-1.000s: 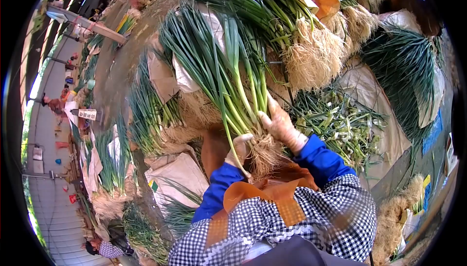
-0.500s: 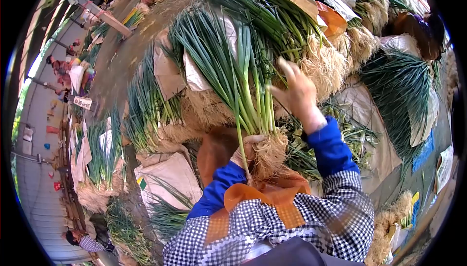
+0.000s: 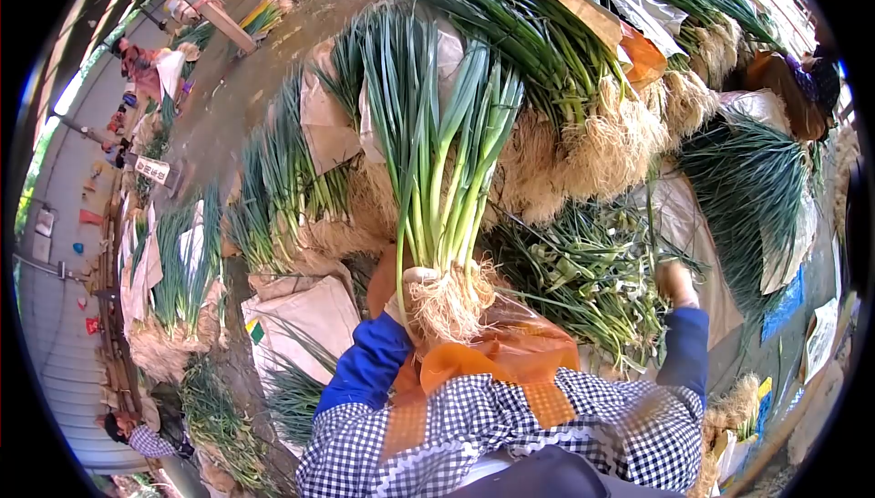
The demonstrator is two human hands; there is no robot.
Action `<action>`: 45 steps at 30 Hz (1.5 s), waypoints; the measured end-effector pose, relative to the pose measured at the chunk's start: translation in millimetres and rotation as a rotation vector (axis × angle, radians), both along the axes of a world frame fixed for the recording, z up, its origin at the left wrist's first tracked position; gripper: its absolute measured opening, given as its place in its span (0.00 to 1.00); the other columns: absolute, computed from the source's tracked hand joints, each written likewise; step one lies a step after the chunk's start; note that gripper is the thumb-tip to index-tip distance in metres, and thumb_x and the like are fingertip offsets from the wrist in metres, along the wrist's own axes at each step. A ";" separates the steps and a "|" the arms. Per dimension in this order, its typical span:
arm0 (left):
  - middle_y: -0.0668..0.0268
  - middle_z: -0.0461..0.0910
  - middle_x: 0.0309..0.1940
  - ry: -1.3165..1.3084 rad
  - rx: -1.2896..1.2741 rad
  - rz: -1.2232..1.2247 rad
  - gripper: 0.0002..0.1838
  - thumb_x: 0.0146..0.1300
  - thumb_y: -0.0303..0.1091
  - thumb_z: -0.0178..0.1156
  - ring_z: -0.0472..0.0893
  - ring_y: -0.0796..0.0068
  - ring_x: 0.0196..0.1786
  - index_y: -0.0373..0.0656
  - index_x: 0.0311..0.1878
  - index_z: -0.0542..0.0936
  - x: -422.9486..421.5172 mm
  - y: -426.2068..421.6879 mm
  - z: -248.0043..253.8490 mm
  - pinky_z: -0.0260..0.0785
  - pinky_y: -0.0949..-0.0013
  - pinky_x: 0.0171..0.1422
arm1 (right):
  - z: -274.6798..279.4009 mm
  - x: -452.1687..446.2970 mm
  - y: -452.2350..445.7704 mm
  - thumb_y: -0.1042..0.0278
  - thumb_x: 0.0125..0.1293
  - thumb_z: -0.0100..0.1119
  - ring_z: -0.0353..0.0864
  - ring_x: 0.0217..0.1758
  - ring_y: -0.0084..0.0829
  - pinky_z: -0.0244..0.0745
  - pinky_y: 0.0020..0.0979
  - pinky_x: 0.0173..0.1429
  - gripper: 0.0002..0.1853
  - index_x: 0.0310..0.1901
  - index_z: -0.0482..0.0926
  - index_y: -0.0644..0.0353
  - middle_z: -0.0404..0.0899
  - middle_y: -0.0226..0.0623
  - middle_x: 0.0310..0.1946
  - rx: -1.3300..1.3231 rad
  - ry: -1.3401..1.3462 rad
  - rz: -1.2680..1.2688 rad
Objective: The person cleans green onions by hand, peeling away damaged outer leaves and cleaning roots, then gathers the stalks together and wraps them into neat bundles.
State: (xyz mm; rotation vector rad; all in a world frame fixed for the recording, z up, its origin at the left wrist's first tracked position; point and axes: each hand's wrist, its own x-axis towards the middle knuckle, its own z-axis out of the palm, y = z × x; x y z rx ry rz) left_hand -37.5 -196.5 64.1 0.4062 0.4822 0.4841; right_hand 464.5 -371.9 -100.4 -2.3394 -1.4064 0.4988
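Note:
A bunch of green onions [image 3: 442, 188] stands upright in front of my chest, dark leaves up and pale stringy roots [image 3: 451, 302] down. My left hand [image 3: 417, 277] is closed round its base just above the roots, partly hidden by stalks and roots. Out to the right, my right hand [image 3: 675, 283] is at the right edge of a heap of loose green leaves and trimmings [image 3: 592, 270]. Its fingers point away from me and do not show clearly, so I cannot make out whether they hold a leaf. An orange apron [image 3: 524, 329] lies beneath the bunch.
Root-ended green onion bundles [image 3: 538, 42] lie ahead, more [image 3: 178, 270] to the left. A folded pale sack [image 3: 305, 320] is at my left. Another onion pile [image 3: 747, 179] spreads right, beside a brown sheet [image 3: 697, 252]. A person [image 3: 150, 434] is at lower left, others further off.
My right hand has moved from beside the bunch down and right to the leaf heap. The bunch has shifted slightly left and stands straighter, still in my left hand.

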 end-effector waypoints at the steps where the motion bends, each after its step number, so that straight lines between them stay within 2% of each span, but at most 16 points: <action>1: 0.53 0.78 0.45 0.006 -0.009 0.000 0.29 0.51 0.37 0.58 0.80 0.63 0.44 0.34 0.57 0.71 -0.6 -1.5 -1.5 0.75 0.63 0.52 | 12.5 -18.2 -15.5 0.50 0.63 0.53 0.75 0.30 0.35 0.69 0.38 0.34 0.19 0.41 0.78 0.60 0.77 0.39 0.26 -0.229 -0.133 0.070; 3: 0.53 0.78 0.45 0.031 -0.006 -0.016 0.29 0.51 0.37 0.58 0.80 0.63 0.44 0.34 0.57 0.71 1.5 -1.5 -3.6 0.75 0.63 0.53 | 63.1 -76.4 -20.8 0.55 0.64 0.54 0.81 0.40 0.41 0.75 0.37 0.44 0.18 0.49 0.78 0.58 0.81 0.44 0.36 -0.676 -0.391 0.208; 5: 0.53 0.78 0.45 0.053 -0.009 -0.021 0.29 0.51 0.37 0.58 0.80 0.63 0.45 0.34 0.57 0.71 5.4 -1.2 -7.3 0.74 0.63 0.53 | 147.2 -153.9 49.2 0.54 0.63 0.55 0.80 0.45 0.43 0.75 0.35 0.48 0.18 0.48 0.80 0.56 0.80 0.46 0.41 -0.445 -0.138 0.065; 8: 0.54 0.78 0.45 0.072 0.011 -0.023 0.29 0.51 0.36 0.58 0.80 0.64 0.45 0.35 0.57 0.71 7.0 -1.6 -7.3 0.74 0.63 0.53 | 143.6 -221.5 121.5 0.51 0.63 0.57 0.79 0.49 0.36 0.74 0.34 0.52 0.22 0.52 0.76 0.59 0.80 0.43 0.46 0.460 0.396 0.245; 10: 0.54 0.78 0.45 0.082 0.023 -0.019 0.29 0.51 0.36 0.58 0.79 0.64 0.45 0.35 0.57 0.71 3.1 -3.7 -5.6 0.74 0.64 0.53 | 148.4 -255.1 168.1 0.50 0.61 0.58 0.79 0.49 0.34 0.73 0.33 0.52 0.23 0.51 0.77 0.59 0.80 0.43 0.45 0.370 0.663 0.302; 13: 0.54 0.78 0.46 0.097 0.037 -0.010 0.29 0.51 0.35 0.58 0.79 0.64 0.45 0.35 0.57 0.71 -5.5 -8.2 -2.7 0.74 0.64 0.54 | 180.5 -292.2 202.2 0.54 0.60 0.59 0.82 0.33 0.32 0.77 0.34 0.42 0.13 0.36 0.79 0.55 0.82 0.36 0.29 0.293 0.093 0.437; 17: 0.55 0.78 0.46 0.103 0.043 0.001 0.29 0.51 0.35 0.58 0.79 0.65 0.46 0.35 0.58 0.71 -12.5 -10.7 0.3 0.73 0.64 0.54 | 142.1 -265.2 250.0 0.61 0.65 0.49 0.68 0.14 0.26 0.74 0.32 0.26 0.17 0.17 0.70 0.50 0.69 0.29 0.12 0.376 -0.045 0.284; 20: 0.55 0.78 0.46 0.106 0.049 0.002 0.29 0.51 0.34 0.58 0.79 0.65 0.46 0.35 0.58 0.71 -21.4 -11.9 3.3 0.73 0.65 0.54 | 153.5 -190.0 228.8 0.55 0.64 0.50 0.74 0.17 0.35 0.72 0.37 0.25 0.15 0.23 0.78 0.50 0.77 0.36 0.17 0.678 -0.043 -0.226; 24: 0.55 0.78 0.46 0.121 0.027 0.000 0.29 0.51 0.34 0.58 0.79 0.65 0.46 0.36 0.58 0.71 -30.3 -12.5 0.2 0.73 0.65 0.55 | 115.8 -130.2 142.0 0.56 0.61 0.58 0.80 0.30 0.34 0.75 0.32 0.32 0.12 0.33 0.82 0.54 0.81 0.39 0.28 0.127 -0.341 -0.164; 25: 0.55 0.78 0.47 0.122 0.014 -0.005 0.29 0.51 0.34 0.58 0.79 0.65 0.46 0.36 0.58 0.71 -28.2 -11.9 -2.3 0.72 0.65 0.55 | 125.3 -146.5 128.4 0.56 0.61 0.58 0.82 0.34 0.34 0.76 0.30 0.35 0.12 0.39 0.83 0.53 0.82 0.39 0.35 -0.158 -0.274 -0.044; 27: 0.56 0.78 0.47 0.147 -0.020 -0.022 0.29 0.51 0.33 0.58 0.79 0.66 0.47 0.36 0.59 0.71 -25.9 -12.9 -3.4 0.72 0.65 0.55 | 144.1 -199.1 111.7 0.58 0.62 0.58 0.81 0.43 0.34 0.77 0.29 0.45 0.18 0.53 0.77 0.52 0.77 0.41 0.52 -0.180 0.139 0.130; 29: 0.56 0.78 0.47 0.166 -0.032 -0.011 0.29 0.51 0.33 0.58 0.78 0.66 0.47 0.36 0.59 0.71 -27.3 -11.4 -5.4 0.72 0.65 0.55 | 124.7 -232.3 122.1 0.55 0.64 0.56 0.78 0.52 0.35 0.73 0.32 0.53 0.28 0.64 0.65 0.54 0.67 0.44 0.62 0.154 1.095 0.124; 33: 0.59 0.78 0.48 0.363 0.272 0.037 0.30 0.50 0.32 0.61 0.78 0.70 0.47 0.37 0.59 0.71 -60.0 1.8 -42.1 0.70 0.71 0.55 | 148.3 -323.8 169.5 0.51 0.68 0.50 0.72 0.56 0.32 0.68 0.37 0.59 0.30 0.65 0.59 0.59 0.70 0.40 0.58 0.076 1.664 0.357; 35: 0.64 0.77 0.48 0.501 0.382 0.045 0.37 0.49 0.31 0.64 0.76 0.77 0.42 0.40 0.65 0.65 -84.3 -15.1 22.9 0.69 0.73 0.49 | 147.5 -378.0 171.4 0.50 0.68 0.50 0.70 0.57 0.31 0.66 0.36 0.61 0.29 0.64 0.61 0.60 0.71 0.37 0.56 -0.049 2.043 0.356; 39: 0.63 0.75 0.50 0.635 0.480 0.040 0.36 0.51 0.29 0.61 0.76 0.77 0.40 0.41 0.66 0.62 -181.6 -62.4 39.8 0.71 0.70 0.45 | 107.5 -476.8 155.6 0.49 0.65 0.54 0.64 0.63 0.33 0.59 0.35 0.67 0.31 0.63 0.63 0.60 0.66 0.36 0.61 -0.167 2.246 0.564; 45: 0.65 0.78 0.47 0.611 0.398 0.389 0.45 0.42 0.52 0.72 0.76 0.81 0.46 0.33 0.59 0.68 -292.5 -173.0 58.9 0.71 0.76 0.51 | 135.7 -602.4 118.5 0.53 0.66 0.53 0.62 0.66 0.35 0.51 0.40 0.72 0.29 0.63 0.63 0.61 0.65 0.36 0.62 -0.485 2.233 0.833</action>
